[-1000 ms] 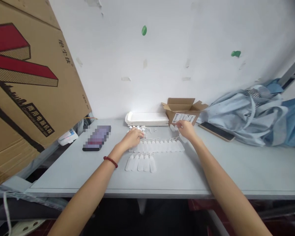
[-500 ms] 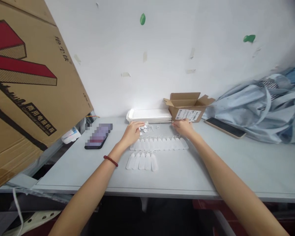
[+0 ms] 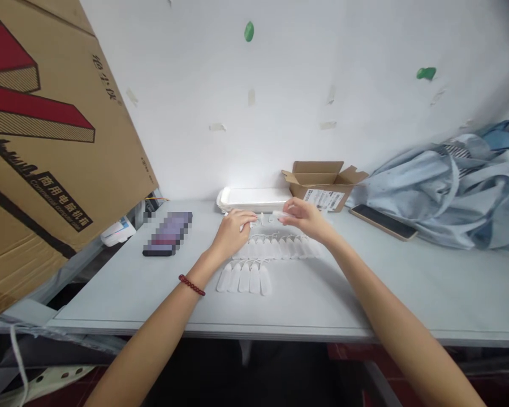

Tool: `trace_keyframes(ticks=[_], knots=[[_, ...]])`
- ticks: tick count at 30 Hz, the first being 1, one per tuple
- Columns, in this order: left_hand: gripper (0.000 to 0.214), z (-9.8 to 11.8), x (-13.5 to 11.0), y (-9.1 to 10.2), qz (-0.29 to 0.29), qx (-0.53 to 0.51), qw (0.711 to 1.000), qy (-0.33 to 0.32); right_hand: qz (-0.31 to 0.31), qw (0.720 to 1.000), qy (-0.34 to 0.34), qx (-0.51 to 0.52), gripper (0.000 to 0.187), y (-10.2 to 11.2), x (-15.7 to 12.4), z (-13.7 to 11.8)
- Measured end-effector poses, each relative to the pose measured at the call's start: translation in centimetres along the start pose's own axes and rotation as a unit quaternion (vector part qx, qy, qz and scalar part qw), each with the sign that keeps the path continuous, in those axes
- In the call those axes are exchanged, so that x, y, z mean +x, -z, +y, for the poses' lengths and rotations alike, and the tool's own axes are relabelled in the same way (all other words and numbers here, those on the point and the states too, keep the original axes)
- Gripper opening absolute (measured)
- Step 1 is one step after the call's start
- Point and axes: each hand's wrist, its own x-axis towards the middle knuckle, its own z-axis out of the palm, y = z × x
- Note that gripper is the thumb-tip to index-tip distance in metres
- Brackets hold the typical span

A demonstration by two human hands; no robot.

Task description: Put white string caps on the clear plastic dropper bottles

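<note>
My right hand (image 3: pixel 307 219) is pinched on a small translucent white tag (image 3: pixel 279 215), lifted just in front of the white stack. My left hand (image 3: pixel 234 229) is closed over the place of the small white pieces, its fingertips together; what they grip is too small to make out. A few small white bits (image 3: pixel 262 218) show between the hands. Below them lies a long row of white tags (image 3: pixel 275 249) with thin white strings at their tops, partly behind the left hand. Nearer the front edge is a shorter row of several such tags (image 3: pixel 245 278).
Against the wall sit a flat white stack (image 3: pixel 254 196) and an open cardboard box (image 3: pixel 322 183). A phone (image 3: pixel 168 233) lies left, another dark phone (image 3: pixel 384 221) right, beside pale blue fabric (image 3: pixel 449 186). A large carton (image 3: pixel 59 147) leans over the left side.
My right hand has moved left and up from beside the cardboard box, now with a white tag in its fingers. My left hand has shifted slightly right over the small pieces.
</note>
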Motion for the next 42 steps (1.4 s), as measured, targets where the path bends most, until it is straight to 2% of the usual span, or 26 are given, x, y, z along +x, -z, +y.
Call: trace_keyframes(ticks=[3,16,27,30,33,36,39,42], knots=[[0.033,0.2,-0.1,0.1,0.000,-0.008,1.000,-0.010,-0.034,0.999,-0.014,0.014,0.032,-0.8,-0.1,-0.5],[0.034,0.8,-0.4,-0.1,-0.029,-0.034,0.999,-0.016,-0.065,0.997,-0.016,0.042,0.035,-1.3,-0.1,-0.4],[0.025,1.4,-0.5,-0.2,-0.010,-0.059,0.998,-0.033,-0.075,0.996,0.024,0.043,0.034,-1.8,-0.3,-0.6],[0.020,1.6,-0.6,-0.1,-0.017,-0.076,0.997,-0.006,-0.078,0.996,0.026,0.043,0.033,-1.8,-0.3,-0.7],[0.013,1.7,-0.5,0.1,-0.013,-0.086,0.995,0.054,-0.076,0.996,0.024,0.041,0.030,-1.9,-0.4,-0.9],[0.018,1.6,-0.3,0.4,-0.015,-0.094,0.989,0.111,-0.077,0.996,0.024,0.036,0.030,-1.9,-0.6,-1.3],[0.020,1.5,-0.1,0.5,-0.042,-0.129,0.983,0.123,-0.082,0.995,0.032,0.035,0.028,-2.1,-0.7,-1.6],[0.022,1.6,-0.1,0.6,-0.055,-0.155,0.980,0.108,-0.084,0.995,0.033,0.047,0.028,-2.2,-0.7,-1.8]])
